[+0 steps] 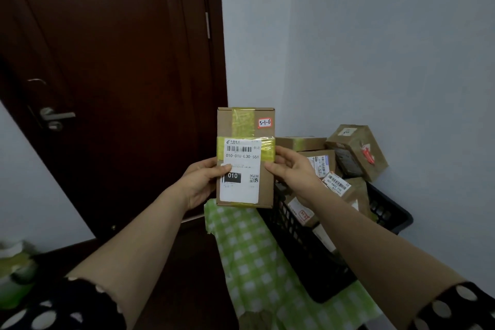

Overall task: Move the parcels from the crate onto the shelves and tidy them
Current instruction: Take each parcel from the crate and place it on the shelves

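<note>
Holds a brown cardboard parcel (pixel 245 158) upright in mid-air, front face toward the camera, lifted clear of the crate (pixel 385 214) and just left of it. Grips it from both sides: left hand (pixel 199 182) curled round the left edge, thumb (pixel 223 169) pressed flat on the white label (pixel 241 190), remaining fingers hidden behind the box; right hand (pixel 293 171) clasping the right edge, thumb (pixel 270 169) on the front beside the label, fingers (pixel 281 151) wrapped round the side. Both grips closed on the box, neither spread.

On the label, a barcode, the number 010-010-L30-551 and a black block reading 010. Near the top right corner, a small red-edged sticker (pixel 265 123) with a handwritten 3-1-6. Yellow tape (pixel 243 120) down the upper front and across the middle, partly over the top of the label.

Behind and to the right, the black slatted crate, piled above its rim with more parcels (pixel 356 151), all brown boxes with labels, the top right one tilted. Under the crate, a green-and-white checked cloth (pixel 254 244). To the left, a dark wooden door (pixel 120 61) with a silver handle (pixel 56 115); to the right, a pale wall (pixel 375 48). At the bottom corners, black sleeves (pixel 88 308) with white dots. At the lower left, something green and blurred, impossible to identify.
</note>
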`<move>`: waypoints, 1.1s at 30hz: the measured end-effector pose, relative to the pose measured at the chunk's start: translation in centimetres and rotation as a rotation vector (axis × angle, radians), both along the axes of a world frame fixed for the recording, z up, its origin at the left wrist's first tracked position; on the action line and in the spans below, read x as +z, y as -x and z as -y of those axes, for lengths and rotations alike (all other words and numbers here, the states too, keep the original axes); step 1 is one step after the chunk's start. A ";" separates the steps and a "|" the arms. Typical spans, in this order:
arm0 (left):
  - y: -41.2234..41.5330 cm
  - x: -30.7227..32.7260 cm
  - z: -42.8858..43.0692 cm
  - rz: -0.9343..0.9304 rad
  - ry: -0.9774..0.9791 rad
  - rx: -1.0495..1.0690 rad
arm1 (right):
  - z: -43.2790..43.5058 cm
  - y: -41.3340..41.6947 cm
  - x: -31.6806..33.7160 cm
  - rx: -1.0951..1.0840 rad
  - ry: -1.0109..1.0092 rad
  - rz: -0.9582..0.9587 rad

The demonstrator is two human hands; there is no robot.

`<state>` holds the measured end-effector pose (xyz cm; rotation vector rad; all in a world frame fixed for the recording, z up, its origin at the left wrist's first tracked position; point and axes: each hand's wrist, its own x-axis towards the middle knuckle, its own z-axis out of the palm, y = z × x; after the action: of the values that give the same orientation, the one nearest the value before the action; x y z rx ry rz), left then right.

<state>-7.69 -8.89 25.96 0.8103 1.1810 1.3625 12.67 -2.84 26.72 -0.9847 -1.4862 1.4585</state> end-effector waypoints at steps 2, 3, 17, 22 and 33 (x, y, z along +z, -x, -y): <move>0.5 0.4 0.5 0.003 -0.003 0.035 | -0.1 0.6 0.0 0.021 0.008 -0.015; 0.9 0.7 0.8 -0.001 0.000 0.063 | -0.3 1.1 0.2 0.038 0.008 -0.016; 11.6 5.1 14.4 -0.101 0.058 0.615 | 3.7 18.0 0.8 0.591 0.090 -0.001; 16.4 7.5 22.4 -0.087 0.010 0.796 | 9.8 25.8 2.9 0.714 0.088 -0.044; 28.8 15.3 42.3 -0.244 -0.063 1.203 | 28.2 46.1 10.5 1.067 0.041 -0.131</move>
<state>-36.46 -51.20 41.26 0.2430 1.9608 2.2933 -33.44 -31.06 37.26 -0.0235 -1.9924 2.2052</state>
